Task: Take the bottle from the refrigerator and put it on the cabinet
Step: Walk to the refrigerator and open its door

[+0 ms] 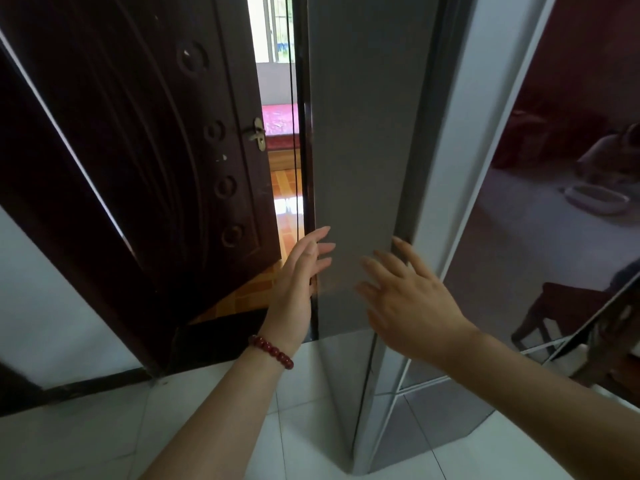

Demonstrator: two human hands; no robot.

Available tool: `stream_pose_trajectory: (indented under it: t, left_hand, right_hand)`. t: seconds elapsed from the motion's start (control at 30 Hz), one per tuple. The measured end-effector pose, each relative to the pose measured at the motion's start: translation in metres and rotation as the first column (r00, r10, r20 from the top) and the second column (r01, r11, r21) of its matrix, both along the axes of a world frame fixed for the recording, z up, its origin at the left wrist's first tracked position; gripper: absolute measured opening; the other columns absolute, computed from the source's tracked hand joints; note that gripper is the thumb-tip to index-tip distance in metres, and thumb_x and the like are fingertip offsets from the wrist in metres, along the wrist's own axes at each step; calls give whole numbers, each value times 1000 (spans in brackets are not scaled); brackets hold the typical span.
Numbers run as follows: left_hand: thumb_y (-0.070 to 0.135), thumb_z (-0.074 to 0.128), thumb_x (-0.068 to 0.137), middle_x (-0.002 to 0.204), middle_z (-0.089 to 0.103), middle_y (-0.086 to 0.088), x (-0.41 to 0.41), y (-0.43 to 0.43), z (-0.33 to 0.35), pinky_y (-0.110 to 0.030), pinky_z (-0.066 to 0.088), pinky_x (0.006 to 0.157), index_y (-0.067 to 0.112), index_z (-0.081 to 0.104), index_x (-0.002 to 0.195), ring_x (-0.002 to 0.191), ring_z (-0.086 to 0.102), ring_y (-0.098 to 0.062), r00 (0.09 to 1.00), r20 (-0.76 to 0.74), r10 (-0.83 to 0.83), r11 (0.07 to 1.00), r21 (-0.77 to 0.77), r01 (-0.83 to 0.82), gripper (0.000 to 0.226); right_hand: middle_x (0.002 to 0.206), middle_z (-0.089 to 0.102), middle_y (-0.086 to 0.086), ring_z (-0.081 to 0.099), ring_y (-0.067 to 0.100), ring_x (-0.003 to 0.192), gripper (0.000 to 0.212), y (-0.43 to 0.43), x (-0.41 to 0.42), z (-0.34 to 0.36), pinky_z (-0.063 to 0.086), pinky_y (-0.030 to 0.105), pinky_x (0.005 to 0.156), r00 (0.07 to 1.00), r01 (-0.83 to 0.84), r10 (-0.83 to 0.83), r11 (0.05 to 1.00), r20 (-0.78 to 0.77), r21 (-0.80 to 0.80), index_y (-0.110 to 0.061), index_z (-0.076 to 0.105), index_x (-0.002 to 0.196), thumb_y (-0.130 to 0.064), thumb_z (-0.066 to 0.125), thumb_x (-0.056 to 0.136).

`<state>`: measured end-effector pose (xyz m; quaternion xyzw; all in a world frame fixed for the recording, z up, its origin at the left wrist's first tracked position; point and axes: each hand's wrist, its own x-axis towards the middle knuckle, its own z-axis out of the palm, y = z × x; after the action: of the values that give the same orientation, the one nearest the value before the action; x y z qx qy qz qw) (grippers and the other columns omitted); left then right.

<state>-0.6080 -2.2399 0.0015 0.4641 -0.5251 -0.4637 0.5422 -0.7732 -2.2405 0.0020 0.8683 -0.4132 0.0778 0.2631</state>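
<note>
The right hand (408, 299) is spread, holding nothing, its fingers (381, 259) straight and fanned over the lower part of the refrigerator (360, 133), the grey side panel of which faces the camera. The foremost fingertip lies at the dark seam where that panel meets the pale edge of the refrigerator door (554, 168); whether it presses there or only hovers cannot be told. The left hand (298, 271) is also empty and loose, with straight fingers reaching onto the panel's left edge at about the same height, and a bracelet (272, 351) of dark red beads sits on its wrist. The two hands flank the panel, well apart from each other.

The bottle does not show, so its place relative to either hand cannot be told. The glossy dark-red door front runs up the right of the view and mirrors a room. To the left of the refrigerator a dark wooden door (156, 150) with a brass handle (257, 133) stands ajar. Pale floor tiles (294, 427) lie below the arms.
</note>
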Motion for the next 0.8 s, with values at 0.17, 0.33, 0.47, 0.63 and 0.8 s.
stream_pose_trajectory:
  t: [0.17, 0.33, 0.47, 0.63, 0.8]
  left_hand:
    - [60, 30, 80, 117, 59, 13, -11, 7, -3, -27, 36, 93, 47, 52, 114, 112, 54, -2, 1000, 13, 2, 1000, -3, -2, 43]
    - [67, 30, 76, 120, 58, 15, -19, 20, -2, -49, 35, 103, 53, 52, 112, 114, 53, -4, 1000, 13, 26, 999, 24, -26, 45]
    - [74, 31, 69, 121, 57, 15, -25, 33, 4, -54, 34, 103, 55, 52, 110, 115, 53, -7, 999, 1, 55, 998, 18, -55, 50]
    - [73, 29, 71, 122, 56, 16, -37, 52, 6, -50, 34, 103, 54, 50, 113, 115, 52, -5, 996, 4, 93, 995, 28, -93, 50]
    - [61, 30, 79, 121, 55, 15, -44, 71, 3, -30, 38, 87, 42, 49, 124, 112, 52, -2, 991, -4, 134, 990, 34, -134, 53]
  right_hand:
    - [111, 64, 9, 62, 29, 105, 32, -4, -6, -2, 24, 48, 114, 999, -3, 1, 999, -51, -38, -21, 71, 94, -29, 71, 62]
    - [100, 66, 1, 64, 23, 98, 23, -5, -15, 0, 26, 42, 115, 986, 3, -4, 1000, -164, -9, -26, 72, 88, -28, 70, 65]
    - [106, 67, -5, 60, 15, 108, 17, 0, -19, 7, 25, 41, 116, 946, 58, -48, 998, -320, 20, -29, 73, 87, -34, 69, 71]
    - [136, 48, 3, 37, 24, 132, 32, 4, -19, 11, -7, 44, 117, 903, 54, -45, 998, -427, 9, -22, 60, 118, -30, 47, 91]
    - [138, 46, 7, 32, 25, 135, 35, 7, -21, 15, -8, 44, 117, 923, 19, 3, 998, -385, 54, -22, 59, 121, -33, 43, 92]
